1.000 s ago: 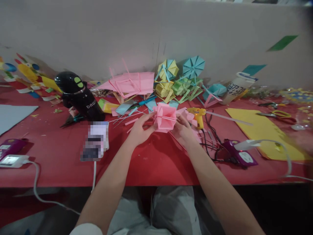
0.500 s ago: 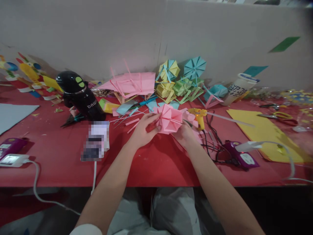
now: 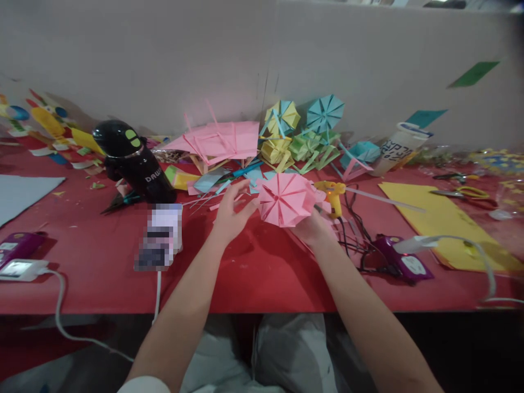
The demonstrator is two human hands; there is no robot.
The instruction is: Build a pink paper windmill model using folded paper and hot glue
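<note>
As I view the red table (image 3: pixel 262 278) from beside the worker, I note a pink folded-paper form (image 3: pixel 285 200) raised over its middle, its pleated face turned toward the person. The right hand (image 3: pixel 314 226) holds the form from its right and lower side; the paper hides most of its fingers, so I cannot tell how tightly they close. The left hand (image 3: pixel 231 216) stands with thumb and fingers spread apart, just beside the form's left edge; contact there I cannot confirm. Near the right hand lies a yellow glue gun (image 3: pixel 335 194). Behind, I record a blue pleated form (image 3: pixel 325 113) against the wall.
</note>
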